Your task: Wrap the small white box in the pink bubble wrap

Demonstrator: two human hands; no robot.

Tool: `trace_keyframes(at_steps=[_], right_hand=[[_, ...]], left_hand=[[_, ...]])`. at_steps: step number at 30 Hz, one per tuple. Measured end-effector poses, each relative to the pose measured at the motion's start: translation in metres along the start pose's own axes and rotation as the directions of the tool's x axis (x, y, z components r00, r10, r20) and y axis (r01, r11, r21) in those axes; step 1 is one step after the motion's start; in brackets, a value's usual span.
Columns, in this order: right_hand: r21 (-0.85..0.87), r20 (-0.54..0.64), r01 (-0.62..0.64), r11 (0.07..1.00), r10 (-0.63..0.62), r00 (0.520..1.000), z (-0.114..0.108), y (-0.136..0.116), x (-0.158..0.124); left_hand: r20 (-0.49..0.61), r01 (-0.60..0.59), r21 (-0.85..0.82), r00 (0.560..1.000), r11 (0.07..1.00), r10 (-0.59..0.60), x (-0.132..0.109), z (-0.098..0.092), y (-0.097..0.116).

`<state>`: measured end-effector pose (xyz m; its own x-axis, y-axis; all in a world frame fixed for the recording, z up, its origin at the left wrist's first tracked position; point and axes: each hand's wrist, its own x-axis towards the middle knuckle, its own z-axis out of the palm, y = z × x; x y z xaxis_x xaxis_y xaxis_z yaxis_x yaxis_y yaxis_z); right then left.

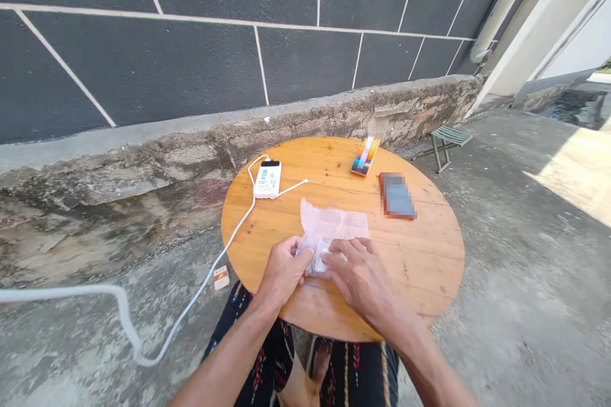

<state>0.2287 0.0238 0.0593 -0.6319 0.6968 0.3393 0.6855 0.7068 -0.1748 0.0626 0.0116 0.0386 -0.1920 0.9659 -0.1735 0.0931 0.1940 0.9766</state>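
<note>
A sheet of bubble wrap [334, 224] lies spread on the round wooden table [420, 261], its near end folded over a small whitish item [321, 255]. What that item is, I cannot make out. My left hand [285, 267] grips the left side of the wrapped bundle, thumb on top and fingers curled around its edge. From the right, my right hand [356, 267] presses on the bundle with bent fingers, its thumb near the front edge. The far part of the bubble wrap extends flat beyond both hands.
A white power bank [267, 179] with a white cable [238, 229] sits at the table's back left. A tape dispenser [365, 158] and a phone [398, 196] lie at the back right. Beyond are a folding stool [449, 138], a small box [221, 278] and the wall [200, 63].
</note>
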Motion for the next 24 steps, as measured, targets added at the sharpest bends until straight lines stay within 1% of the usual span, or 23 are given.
trace_keyframes(at_steps=[4, 6, 9, 12, 14, 16, 18, 19, 21, 23, 24], right_hand=[[-0.013, 0.043, -0.004, 1.0, 0.004, 0.999, -0.004, -0.001, 0.002], [-0.033, 0.066, -0.003, 0.999, 0.005, 0.998, -0.006, -0.002, 0.004], [-0.057, 0.07, 0.012, 0.998, -0.008, 0.998, -0.007, -0.002, 0.005], [-0.066, 0.064, 0.02, 0.998, -0.016, 0.998, -0.006, -0.002, 0.005], [-0.068, 0.069, 0.02, 0.997, -0.016, 0.997, -0.006, -0.002, 0.005], [-0.075, 0.084, 0.026, 0.997, -0.019, 0.996, -0.007, -0.002, 0.006], [-0.089, 0.105, 0.035, 0.995, -0.026, 0.994, -0.009, -0.004, 0.007], [-0.099, 0.116, 0.039, 0.994, -0.027, 0.993, -0.01, -0.004, 0.008], [-0.122, 0.132, 0.038, 0.992, -0.022, 0.991, -0.012, -0.006, 0.011], [-0.146, 0.14, 0.037, 0.989, -0.016, 0.99, -0.014, -0.008, 0.012], [-0.156, 0.143, 0.04, 0.987, -0.017, 0.99, -0.014, -0.008, 0.013]], left_hand=[[-0.015, 0.014, -0.044, 1.0, 0.999, -0.015, -0.002, -0.001, -0.002], [0.022, 0.028, -0.034, 0.999, 0.999, -0.028, -0.003, -0.006, -0.002], [0.111, 0.054, -0.006, 0.992, 0.999, -0.053, -0.003, -0.015, 0.0], [0.152, 0.054, 0.115, 0.986, 0.992, -0.072, 0.002, -0.02, 0.004], [0.16, 0.002, 0.239, 0.986, 0.971, -0.041, 0.007, -0.02, 0.005], [0.151, -0.112, 0.376, 0.987, 0.92, 0.058, 0.012, -0.018, 0.004], [0.131, -0.206, 0.537, 0.978, 0.818, 0.16, 0.015, -0.015, 0.002], [0.121, -0.224, 0.616, 0.974, 0.755, 0.19, 0.016, -0.013, 0.002], [0.102, -0.213, 0.737, 0.973, 0.641, 0.206, 0.017, -0.011, 0.003], [0.096, -0.198, 0.793, 0.974, 0.576, 0.203, 0.018, -0.01, 0.005], [0.101, -0.201, 0.799, 0.974, 0.567, 0.203, 0.018, -0.01, 0.007]])
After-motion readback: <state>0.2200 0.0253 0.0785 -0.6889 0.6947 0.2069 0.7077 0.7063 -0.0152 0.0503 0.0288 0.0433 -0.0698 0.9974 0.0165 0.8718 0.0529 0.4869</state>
